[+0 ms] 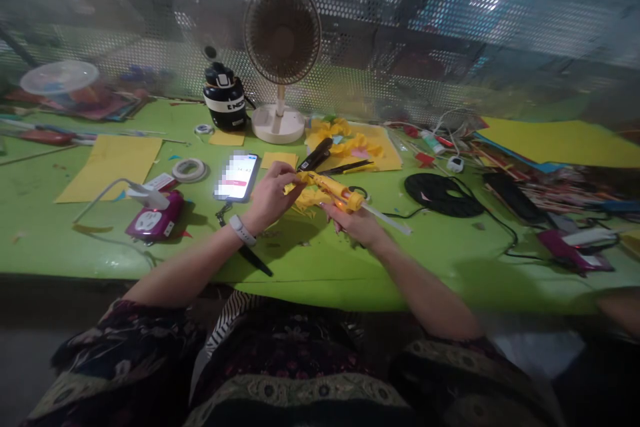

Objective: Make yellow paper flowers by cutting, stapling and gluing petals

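My right hand (359, 225) is wrapped around a yellow hot glue gun (346, 196), its nozzle pointing left. A translucent glue stick (389, 219) sticks out of the gun's back end, and a small orange light glows on its body. Close to the nozzle, my left hand (273, 199) has its fingers pinched together on crumpled yellow paper (310, 199), partly hidden by the fingers and the gun. Just behind both hands lie a black stapler-like tool (316, 155) and dark scissors (350, 167). Yellow paper flowers (367, 144) rest on a yellow sheet beyond them.
A phone (237, 177) lies left of my left hand. Further left are a tape roll (189, 169) and a purple power adapter (156, 217). A fan (278, 121) and a black bottle (225, 103) stand behind. A black cable reel (443, 195) sits right; another person's arm (620, 310) shows at the edge.
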A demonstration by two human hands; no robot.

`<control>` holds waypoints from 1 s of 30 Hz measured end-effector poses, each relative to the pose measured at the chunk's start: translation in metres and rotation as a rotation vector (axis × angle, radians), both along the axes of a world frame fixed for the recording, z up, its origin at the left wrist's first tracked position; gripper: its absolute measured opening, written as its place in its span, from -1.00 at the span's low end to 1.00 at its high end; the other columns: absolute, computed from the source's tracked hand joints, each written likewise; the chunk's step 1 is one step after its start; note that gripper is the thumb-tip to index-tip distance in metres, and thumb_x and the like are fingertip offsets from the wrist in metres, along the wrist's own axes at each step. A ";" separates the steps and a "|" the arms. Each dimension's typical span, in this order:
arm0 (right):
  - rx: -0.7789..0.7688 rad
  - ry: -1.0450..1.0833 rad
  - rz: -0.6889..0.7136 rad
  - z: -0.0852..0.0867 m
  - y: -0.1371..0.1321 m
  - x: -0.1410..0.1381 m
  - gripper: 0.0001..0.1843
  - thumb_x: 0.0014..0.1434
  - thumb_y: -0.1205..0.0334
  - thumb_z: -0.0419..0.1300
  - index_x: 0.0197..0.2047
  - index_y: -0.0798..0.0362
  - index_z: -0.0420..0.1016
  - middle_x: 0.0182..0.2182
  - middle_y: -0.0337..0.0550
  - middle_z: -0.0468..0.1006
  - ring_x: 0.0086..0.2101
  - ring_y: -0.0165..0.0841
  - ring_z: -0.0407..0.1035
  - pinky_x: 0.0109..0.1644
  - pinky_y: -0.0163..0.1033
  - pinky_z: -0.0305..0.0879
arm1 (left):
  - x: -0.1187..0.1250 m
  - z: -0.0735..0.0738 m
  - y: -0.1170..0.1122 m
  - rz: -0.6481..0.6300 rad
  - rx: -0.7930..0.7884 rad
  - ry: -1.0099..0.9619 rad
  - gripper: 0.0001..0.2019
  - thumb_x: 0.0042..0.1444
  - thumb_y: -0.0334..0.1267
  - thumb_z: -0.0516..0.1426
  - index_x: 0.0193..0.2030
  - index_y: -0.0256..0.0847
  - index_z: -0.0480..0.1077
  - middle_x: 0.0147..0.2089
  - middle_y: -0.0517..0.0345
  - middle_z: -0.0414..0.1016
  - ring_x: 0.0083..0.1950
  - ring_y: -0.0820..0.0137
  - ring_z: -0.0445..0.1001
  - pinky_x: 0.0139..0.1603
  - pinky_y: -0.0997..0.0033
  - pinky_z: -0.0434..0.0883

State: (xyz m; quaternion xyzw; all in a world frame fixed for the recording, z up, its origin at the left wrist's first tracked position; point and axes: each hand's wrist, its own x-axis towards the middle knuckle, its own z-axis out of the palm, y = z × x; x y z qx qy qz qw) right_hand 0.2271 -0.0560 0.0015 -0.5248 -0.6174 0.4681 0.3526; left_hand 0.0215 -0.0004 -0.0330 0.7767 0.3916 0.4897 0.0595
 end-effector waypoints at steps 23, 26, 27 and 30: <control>-0.003 0.039 -0.001 -0.006 0.003 0.001 -0.57 0.03 -0.21 0.36 -0.27 -0.03 0.51 -0.69 -0.35 0.30 -0.67 -0.45 0.17 -0.66 -0.31 0.21 | 0.000 -0.003 0.000 -0.006 -0.019 -0.023 -0.77 0.26 -0.10 0.18 -0.28 -0.20 0.54 -0.12 0.00 0.46 -0.21 0.38 0.48 -0.38 0.46 0.47; 0.002 0.051 -0.009 -0.008 0.004 0.001 -0.56 0.00 -0.22 0.38 -0.26 -0.03 0.52 -0.69 -0.34 0.30 -0.67 -0.45 0.16 -0.67 -0.31 0.20 | 0.000 -0.004 0.001 -0.008 -0.014 -0.015 -0.79 0.26 -0.12 0.19 -0.28 -0.20 0.54 -0.12 0.00 0.47 -0.21 0.39 0.48 -0.39 0.47 0.46; 0.004 0.054 -0.012 -0.009 0.004 0.000 -0.55 -0.01 -0.22 0.38 -0.26 -0.03 0.52 -0.68 -0.34 0.30 -0.67 -0.45 0.16 -0.67 -0.31 0.20 | 0.000 -0.004 0.001 -0.009 -0.009 -0.013 -0.80 0.26 -0.13 0.19 -0.28 -0.20 0.54 -0.12 0.00 0.47 -0.21 0.39 0.48 -0.39 0.47 0.46; -0.001 0.057 -0.020 -0.009 0.004 0.000 -0.55 -0.01 -0.21 0.38 -0.24 -0.02 0.52 -0.68 -0.34 0.31 -0.67 -0.45 0.16 -0.68 -0.31 0.20 | 0.000 -0.004 0.001 -0.003 0.011 -0.004 -0.81 0.25 -0.14 0.19 -0.28 -0.19 0.53 -0.13 0.01 0.47 -0.22 0.38 0.48 -0.39 0.46 0.46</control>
